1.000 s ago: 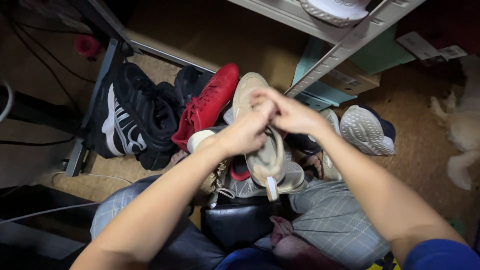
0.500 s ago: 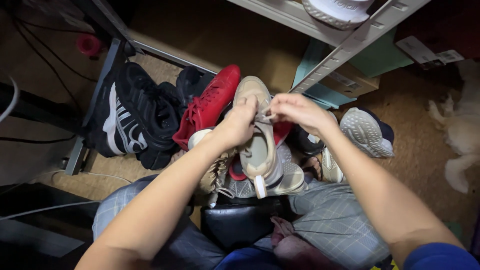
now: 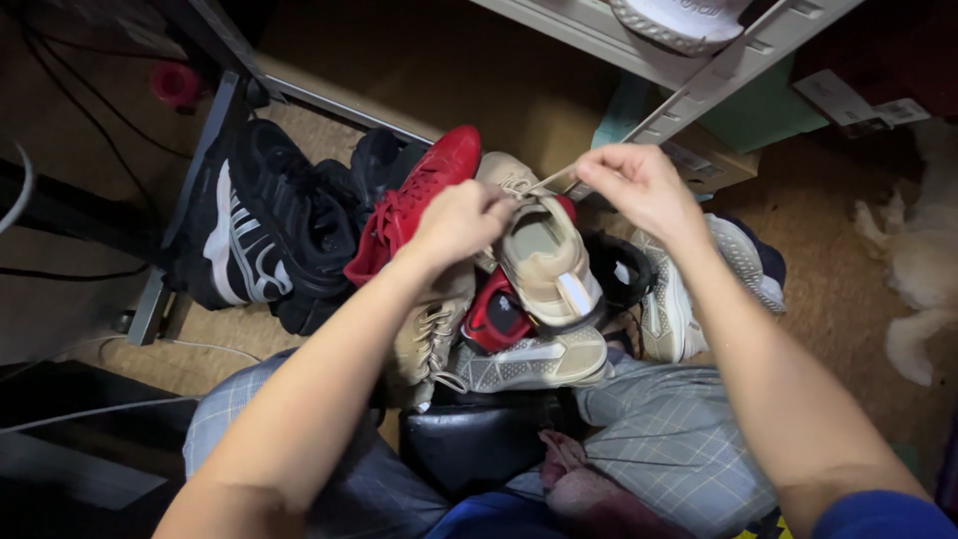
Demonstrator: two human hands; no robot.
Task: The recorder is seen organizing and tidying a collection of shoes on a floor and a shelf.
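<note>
I hold a beige sneaker (image 3: 544, 262) above a pile of shoes, its opening facing up. My left hand (image 3: 461, 222) grips the shoe at its laces near the tongue. My right hand (image 3: 639, 185) pinches a beige lace (image 3: 547, 181) and holds it taut, up and to the right of the shoe. Below the sneaker lie a red shoe (image 3: 414, 205), a tan laced shoe (image 3: 427, 339) and a grey-and-beige sneaker (image 3: 529, 364).
Black sneakers (image 3: 269, 235) lie at the left by a metal shelf leg (image 3: 190, 190). A white-soled shoe (image 3: 733, 262) sits at the right, a white shoe (image 3: 679, 20) on the shelf above. A black stool (image 3: 479, 439) stands between my knees. A white furry animal (image 3: 923, 260) lies at far right.
The sneaker has turned so its opening faces up. My right hand has moved up and right, drawing the lace out taut. My left hand has shifted slightly left on the shoe.
</note>
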